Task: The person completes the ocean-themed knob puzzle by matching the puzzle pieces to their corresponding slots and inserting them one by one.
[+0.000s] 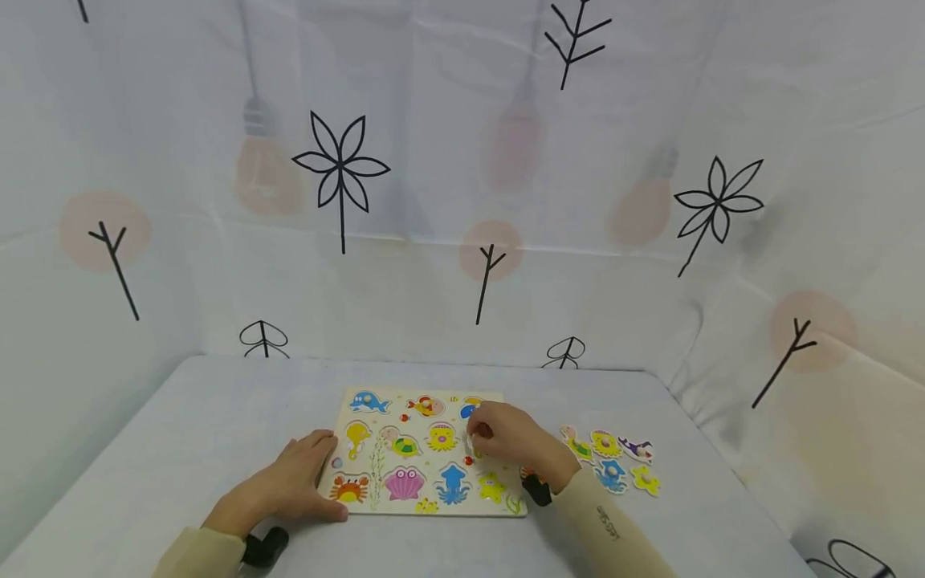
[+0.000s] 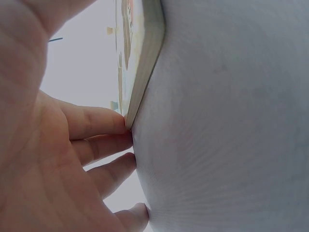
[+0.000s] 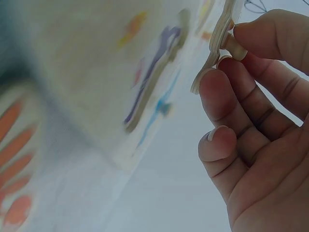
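Note:
A wooden peg puzzle board (image 1: 426,461) with sea-animal pictures lies flat. My left hand (image 1: 289,482) rests at its left side, thumb by the front left corner; in the left wrist view, fairly straight fingers (image 2: 99,121) touch the board edge (image 2: 147,58). My right hand (image 1: 516,437) is over the board's right part, below the blue picture (image 1: 468,410) at the back right. In the right wrist view, my right hand (image 3: 260,96) pinches a wooden puzzle piece (image 3: 212,58) by its knob; it is edge-on, its picture hidden.
Right of the board lie loose pieces: a turtle (image 1: 576,444), an octopus (image 1: 605,443), a purple piece (image 1: 637,450), a blue squid (image 1: 611,475) and a yellow starfish (image 1: 645,480). An orange piece (image 1: 530,474) is partly behind the right wrist. Patterned cloth (image 1: 433,297) hangs behind the table.

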`<state>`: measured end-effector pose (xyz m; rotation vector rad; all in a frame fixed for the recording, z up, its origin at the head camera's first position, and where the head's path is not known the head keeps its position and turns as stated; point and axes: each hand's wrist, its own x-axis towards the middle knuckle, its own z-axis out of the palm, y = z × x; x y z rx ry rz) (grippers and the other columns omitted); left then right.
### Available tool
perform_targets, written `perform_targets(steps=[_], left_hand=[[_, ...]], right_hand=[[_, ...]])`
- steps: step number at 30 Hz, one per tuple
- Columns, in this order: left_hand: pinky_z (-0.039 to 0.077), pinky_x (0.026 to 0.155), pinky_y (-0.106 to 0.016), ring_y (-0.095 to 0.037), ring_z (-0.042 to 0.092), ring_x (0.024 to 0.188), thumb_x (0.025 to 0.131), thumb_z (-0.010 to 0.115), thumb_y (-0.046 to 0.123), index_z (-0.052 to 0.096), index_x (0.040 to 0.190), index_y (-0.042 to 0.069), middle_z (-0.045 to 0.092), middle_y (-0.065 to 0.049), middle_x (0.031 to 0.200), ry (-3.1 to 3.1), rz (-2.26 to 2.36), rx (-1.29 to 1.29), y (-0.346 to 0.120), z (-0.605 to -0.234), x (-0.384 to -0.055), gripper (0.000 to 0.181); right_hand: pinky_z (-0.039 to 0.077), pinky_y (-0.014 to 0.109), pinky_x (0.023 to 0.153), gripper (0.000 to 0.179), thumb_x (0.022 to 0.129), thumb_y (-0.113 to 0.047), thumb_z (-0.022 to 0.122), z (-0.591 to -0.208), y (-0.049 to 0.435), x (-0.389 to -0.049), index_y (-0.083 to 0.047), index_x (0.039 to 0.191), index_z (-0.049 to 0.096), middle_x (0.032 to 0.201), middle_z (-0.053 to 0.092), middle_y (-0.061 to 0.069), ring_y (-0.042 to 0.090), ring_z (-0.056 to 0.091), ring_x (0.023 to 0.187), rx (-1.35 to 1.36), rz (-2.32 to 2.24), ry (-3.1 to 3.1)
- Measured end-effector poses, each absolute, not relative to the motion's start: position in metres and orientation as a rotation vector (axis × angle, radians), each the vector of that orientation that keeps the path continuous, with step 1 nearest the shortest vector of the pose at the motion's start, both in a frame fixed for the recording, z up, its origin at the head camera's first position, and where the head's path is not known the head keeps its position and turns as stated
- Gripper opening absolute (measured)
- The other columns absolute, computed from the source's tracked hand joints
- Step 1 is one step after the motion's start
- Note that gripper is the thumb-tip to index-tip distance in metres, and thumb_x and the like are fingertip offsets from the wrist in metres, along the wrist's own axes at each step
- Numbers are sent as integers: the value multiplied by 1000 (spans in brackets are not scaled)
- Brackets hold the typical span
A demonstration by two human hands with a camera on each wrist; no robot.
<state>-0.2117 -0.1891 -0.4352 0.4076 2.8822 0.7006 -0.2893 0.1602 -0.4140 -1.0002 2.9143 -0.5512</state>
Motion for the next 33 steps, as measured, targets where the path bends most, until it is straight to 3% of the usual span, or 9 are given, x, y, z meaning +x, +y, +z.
perform_targets(steps=[33], left_hand=[[13, 111, -66, -39, 33, 134, 55, 84, 61, 43, 139, 0, 38, -19, 144, 2872, 727, 411, -192, -437, -213, 111]], right_hand=[[42, 15, 62, 5, 88, -21, 66, -408, 51, -287, -21, 93, 67, 79, 50, -13, 4, 46, 74, -1315, -520, 2783]])
